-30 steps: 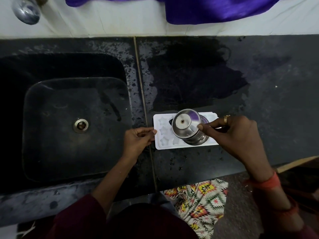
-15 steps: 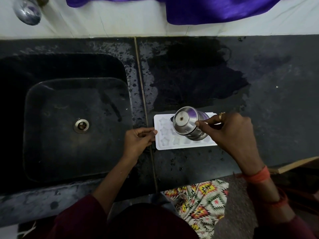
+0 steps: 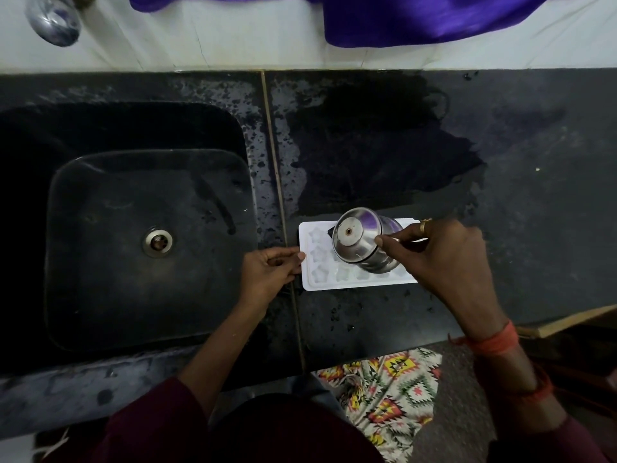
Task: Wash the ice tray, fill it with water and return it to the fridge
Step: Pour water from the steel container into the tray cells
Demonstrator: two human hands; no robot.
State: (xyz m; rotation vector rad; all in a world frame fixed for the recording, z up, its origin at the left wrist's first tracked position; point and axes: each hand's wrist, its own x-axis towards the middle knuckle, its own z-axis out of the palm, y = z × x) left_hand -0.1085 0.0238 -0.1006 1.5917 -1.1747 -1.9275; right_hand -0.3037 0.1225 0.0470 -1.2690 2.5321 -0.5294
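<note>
A white ice tray (image 3: 317, 282) with star-shaped cells lies flat on the black counter, just right of the sink. My left hand (image 3: 267, 272) pinches the tray's left edge. My right hand (image 3: 444, 255) grips a steel cup (image 3: 360, 242) and holds it tipped far over above the tray's middle, its base facing up toward me. The cup and my right hand hide the tray's right half. I cannot tell how much water is in the cells.
The dark sink (image 3: 140, 235) with a metal drain (image 3: 157, 241) fills the left side. A steel tap (image 3: 53, 21) hangs at the top left. A wet patch (image 3: 377, 155) spreads on the counter (image 3: 534, 195) behind the tray. Purple cloth (image 3: 417, 18) hangs over the back wall.
My right hand has shifted the tipped steel cup slightly left and back over the tray. My left hand and the tray have stayed where they were.
</note>
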